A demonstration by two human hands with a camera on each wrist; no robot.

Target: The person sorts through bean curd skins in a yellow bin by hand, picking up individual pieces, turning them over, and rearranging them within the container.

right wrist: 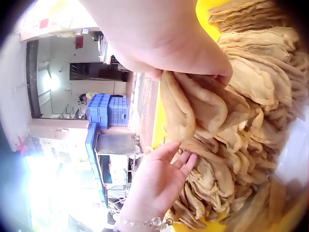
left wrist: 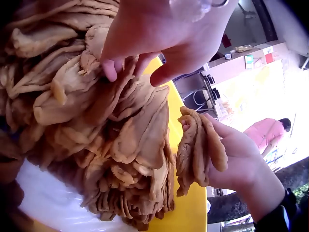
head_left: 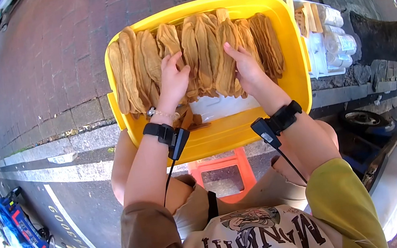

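Long, flat, wrinkled tan-brown dried strips [head_left: 203,59] stand packed in a row inside a yellow plastic tub [head_left: 172,155]. My right hand [head_left: 249,67] grips a small bunch of strips [left wrist: 195,150], thumb on the near face, lifted out past the others in the left wrist view. The bunch's folded ends [right wrist: 193,106] hang below that hand in the right wrist view. My left hand [head_left: 175,80] reaches over the row, its fingers loosely spread and touching the strips; in the right wrist view its fingertips lie just under the held bunch.
White lining [head_left: 217,107] and a few darker pieces [head_left: 192,120] show at the tub's near side. A red-orange stool [head_left: 243,166] stands below the tub. To the right is a clear bin of plastic containers [head_left: 338,43]. Blue crates [right wrist: 106,108] and a person in pink [left wrist: 263,133] are farther off.
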